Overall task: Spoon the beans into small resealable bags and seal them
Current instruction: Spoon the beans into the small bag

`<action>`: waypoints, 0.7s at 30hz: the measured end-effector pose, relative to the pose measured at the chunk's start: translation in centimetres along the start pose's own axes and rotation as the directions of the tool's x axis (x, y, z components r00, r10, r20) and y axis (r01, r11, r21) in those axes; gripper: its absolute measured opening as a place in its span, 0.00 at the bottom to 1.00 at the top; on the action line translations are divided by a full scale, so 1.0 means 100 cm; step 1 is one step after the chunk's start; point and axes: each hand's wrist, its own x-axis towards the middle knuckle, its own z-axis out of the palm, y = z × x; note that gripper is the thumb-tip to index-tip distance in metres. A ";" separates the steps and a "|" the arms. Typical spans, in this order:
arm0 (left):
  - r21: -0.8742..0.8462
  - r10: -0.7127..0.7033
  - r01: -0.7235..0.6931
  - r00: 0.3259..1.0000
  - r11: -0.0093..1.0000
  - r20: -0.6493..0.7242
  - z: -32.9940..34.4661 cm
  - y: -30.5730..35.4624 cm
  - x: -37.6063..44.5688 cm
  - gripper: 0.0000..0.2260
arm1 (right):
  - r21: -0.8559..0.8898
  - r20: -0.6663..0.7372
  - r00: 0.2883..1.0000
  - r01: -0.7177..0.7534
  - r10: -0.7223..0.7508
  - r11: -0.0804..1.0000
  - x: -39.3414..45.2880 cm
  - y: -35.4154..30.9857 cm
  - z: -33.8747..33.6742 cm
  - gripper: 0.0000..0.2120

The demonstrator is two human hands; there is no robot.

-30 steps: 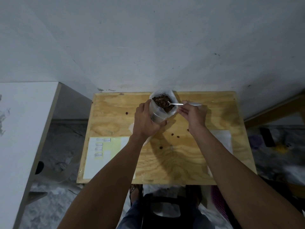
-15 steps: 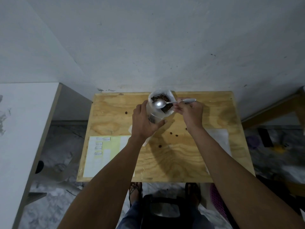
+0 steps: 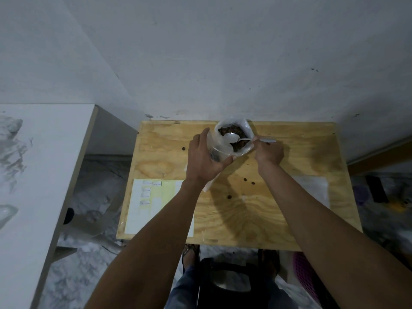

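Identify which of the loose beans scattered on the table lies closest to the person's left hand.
The lone bean just left of the left hand, beside the held bag. The other stray beans lie on the bare wood between the forearms, nearer the person.

Left hand [image 3: 204, 160] gripping bean bag [image 3: 225, 143], right hand [image 3: 268, 150] holding spoon [image 3: 240, 139]

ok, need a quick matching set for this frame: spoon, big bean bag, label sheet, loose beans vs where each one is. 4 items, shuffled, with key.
Things:
1. spoon
2. big bean bag
3. label sheet
4. loose beans

Places:
A. flat at the table's near left corner
B. scattered on the bare plywood
C. in the right hand, bowl over the bag's mouth
D. gripped upright by the left hand

Pairs: 1-C, 2-D, 3-A, 4-B
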 end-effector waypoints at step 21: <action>-0.239 -0.099 0.104 0.995 0.966 0.032 -0.015 0.024 0.008 0.47 | -0.119 0.518 0.722 0.592 -0.459 0.797 -0.053 -0.054 -0.014 0.11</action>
